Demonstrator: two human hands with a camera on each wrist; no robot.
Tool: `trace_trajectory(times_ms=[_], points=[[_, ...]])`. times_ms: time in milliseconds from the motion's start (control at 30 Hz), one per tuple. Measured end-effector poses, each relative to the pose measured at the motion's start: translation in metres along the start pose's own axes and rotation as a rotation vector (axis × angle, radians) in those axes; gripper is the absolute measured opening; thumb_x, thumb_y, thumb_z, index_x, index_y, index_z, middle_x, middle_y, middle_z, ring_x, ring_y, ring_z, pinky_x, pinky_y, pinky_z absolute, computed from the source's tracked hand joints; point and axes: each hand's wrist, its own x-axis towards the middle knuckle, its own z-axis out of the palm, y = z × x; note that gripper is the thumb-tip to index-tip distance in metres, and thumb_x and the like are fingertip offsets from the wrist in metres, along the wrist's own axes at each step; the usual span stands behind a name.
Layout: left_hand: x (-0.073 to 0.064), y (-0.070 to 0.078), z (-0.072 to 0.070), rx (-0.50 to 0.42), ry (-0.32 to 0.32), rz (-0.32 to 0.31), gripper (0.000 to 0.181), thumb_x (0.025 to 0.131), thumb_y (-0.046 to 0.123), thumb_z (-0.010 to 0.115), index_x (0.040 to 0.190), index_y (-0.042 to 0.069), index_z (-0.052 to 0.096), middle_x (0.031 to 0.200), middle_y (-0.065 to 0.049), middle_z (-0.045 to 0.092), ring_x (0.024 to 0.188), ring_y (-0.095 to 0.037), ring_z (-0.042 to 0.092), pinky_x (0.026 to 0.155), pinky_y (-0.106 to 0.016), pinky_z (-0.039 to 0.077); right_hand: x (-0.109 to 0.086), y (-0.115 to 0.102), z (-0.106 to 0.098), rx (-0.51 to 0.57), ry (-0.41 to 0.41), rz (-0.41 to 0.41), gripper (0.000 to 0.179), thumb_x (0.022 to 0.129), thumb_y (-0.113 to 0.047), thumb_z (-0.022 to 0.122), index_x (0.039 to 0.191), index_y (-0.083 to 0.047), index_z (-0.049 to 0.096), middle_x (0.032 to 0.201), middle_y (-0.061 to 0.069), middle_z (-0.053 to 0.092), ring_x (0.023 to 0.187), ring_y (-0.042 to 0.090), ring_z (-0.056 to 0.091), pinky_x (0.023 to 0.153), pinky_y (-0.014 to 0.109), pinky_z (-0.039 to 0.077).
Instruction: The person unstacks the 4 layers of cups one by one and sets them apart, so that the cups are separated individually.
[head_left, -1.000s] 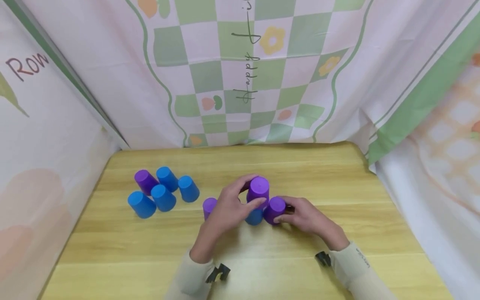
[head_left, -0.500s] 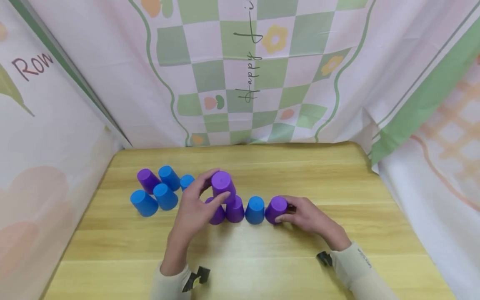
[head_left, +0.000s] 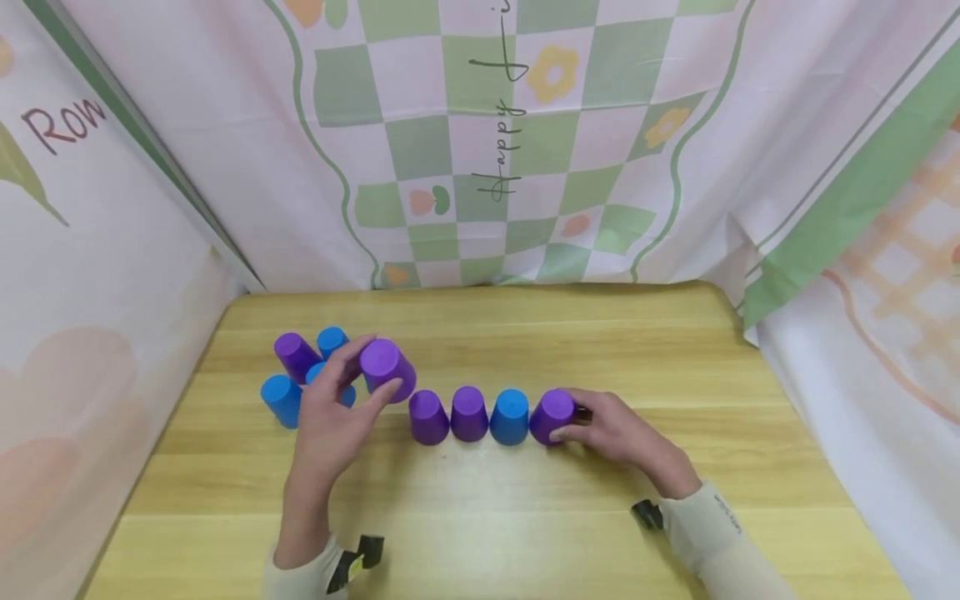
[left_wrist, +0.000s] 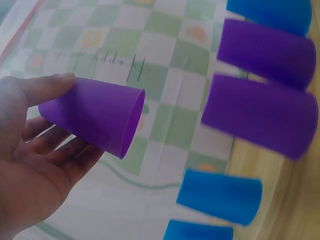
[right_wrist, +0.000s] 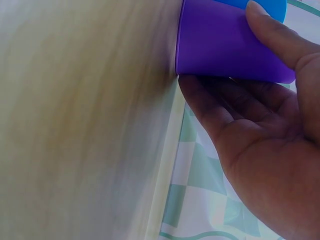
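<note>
left hand point(head_left: 330, 429): raised over the wood-grain tabletop point(head_left: 480, 517), palm side turned inward; thumb on one side and fingers on the other grip a tapered, plastic-looking purple cup point(head_left: 387, 369). this held cup is inverted, slightly tilted and clear of the tabletop, left of the row.

right hand point(head_left: 615, 429): low at the row's right end, thumb nearest the wearer and fingers round the far side, gripping an inverted purple end cup point(head_left: 552, 417) that stands on the tabletop. to its left in the row stand an inverted blue tapered cup point(head_left: 510, 417), a purple middle cup point(head_left: 470, 414) and a purple outer cup point(head_left: 429, 419).

obscured items: at far left, the left hand covers most of one blue cluster cup point(head_left: 348, 397) and the edge of a blue front cup point(head_left: 281, 402); a purple cluster cup point(head_left: 296, 358) and a blue rear cup point(head_left: 332, 340) are plainer. the left wrist view cuts off blue cups at its top and bottom edges; in the right wrist view, the gripped cup hides part of a blue one.

change from half a second ago: the left hand and its cup have moved left from above the row; the outer cup, then partly covered, shows whole. the right hand holds the same position.
</note>
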Motion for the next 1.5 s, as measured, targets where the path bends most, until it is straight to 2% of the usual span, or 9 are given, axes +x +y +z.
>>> trace_trajectory(times_ms=[167,400,533,700,833,967,1067,1267,1500], points=[[-0.006,-0.010,-0.018,0.011,0.050,-0.027,0.059,0.081,0.006,0.079,0.134,0.016,0.057,0.125,-0.003,0.065,0.115,-0.013,0.061,0.100,-0.021,0.048,0.001,0.002,0.000,-0.005,-0.003,-0.001,0.035,0.083,-0.039,0.076,0.116,-0.031,0.066,0.108,-0.012,0.069,0.104,0.011,0.064,0.094,0.039,0.053],[-0.017,-0.017,-0.037,0.107,0.065,-0.173,0.058,0.083,0.013,0.078,0.136,0.021,0.055,0.130,0.000,0.061,0.118,-0.012,0.058,0.101,-0.022,0.047,0.002,0.003,0.000,0.003,-0.012,-0.001,0.037,0.083,-0.041,0.076,0.116,-0.030,0.066,0.109,-0.011,0.069,0.105,0.011,0.064,0.095,0.039,0.052],[-0.023,-0.021,-0.046,0.118,0.083,-0.236,0.057,0.083,0.008,0.078,0.134,0.017,0.056,0.130,-0.005,0.061,0.118,-0.019,0.059,0.100,-0.018,0.046,0.001,0.002,0.000,0.000,-0.008,-0.006,0.037,0.083,-0.040,0.076,0.117,-0.030,0.066,0.109,-0.012,0.069,0.104,0.011,0.064,0.094,0.038,0.053],[-0.029,-0.027,-0.056,0.127,0.124,-0.321,0.055,0.081,0.001,0.077,0.132,0.011,0.056,0.128,-0.007,0.061,0.116,-0.020,0.059,0.097,-0.014,0.046,0.000,0.001,0.001,0.005,0.000,-0.007,0.034,0.083,-0.038,0.077,0.115,-0.031,0.066,0.107,-0.014,0.069,0.102,0.009,0.065,0.091,0.034,0.054],[-0.034,-0.033,-0.066,0.167,0.099,-0.360,0.057,0.081,-0.003,0.076,0.132,0.008,0.053,0.130,-0.008,0.060,0.119,-0.023,0.058,0.102,-0.018,0.045,0.000,0.002,0.001,0.009,0.005,-0.003,0.034,0.083,-0.037,0.077,0.114,-0.032,0.066,0.106,-0.014,0.069,0.101,0.008,0.065,0.090,0.032,0.055],[-0.039,-0.040,-0.075,0.213,0.029,-0.412,0.059,0.082,-0.004,0.075,0.135,0.004,0.049,0.135,-0.017,0.055,0.124,-0.033,0.055,0.106,-0.039,0.045,0.000,0.003,0.001,0.000,0.005,-0.010,0.035,0.082,-0.038,0.077,0.115,-0.030,0.066,0.106,-0.013,0.069,0.101,0.009,0.065,0.091,0.034,0.055],[-0.040,-0.044,-0.080,0.211,-0.025,-0.473,0.060,0.084,-0.002,0.072,0.138,0.002,0.045,0.139,-0.025,0.050,0.128,-0.043,0.049,0.106,-0.053,0.042,0.001,0.004,0.001,-0.006,0.003,-0.015,0.035,0.083,-0.039,0.076,0.115,-0.030,0.066,0.106,-0.012,0.069,0.101,0.010,0.065,0.091,0.035,0.054],[-0.042,-0.053,-0.085,0.186,-0.061,-0.606,0.062,0.087,0.001,0.069,0.142,0.004,0.041,0.147,-0.028,0.041,0.135,-0.048,0.040,0.106,-0.057,0.040,0.001,0.004,0.002,-0.005,-0.002,-0.016,0.033,0.084,-0.040,0.075,0.114,-0.030,0.066,0.105,-0.012,0.069,0.100,0.009,0.065,0.091,0.033,0.054],[-0.043,-0.061,-0.089,0.194,-0.086,-0.694,0.063,0.089,0.004,0.067,0.145,0.003,0.036,0.150,-0.029,0.035,0.137,-0.049,0.035,0.108,-0.058,0.038,0.000,0.004,0.002,-0.006,-0.002,-0.019,0.032,0.084,-0.040,0.075,0.114,-0.030,0.066,0.105,-0.013,0.069,0.100,0.008,0.065,0.090,0.031,0.054]])
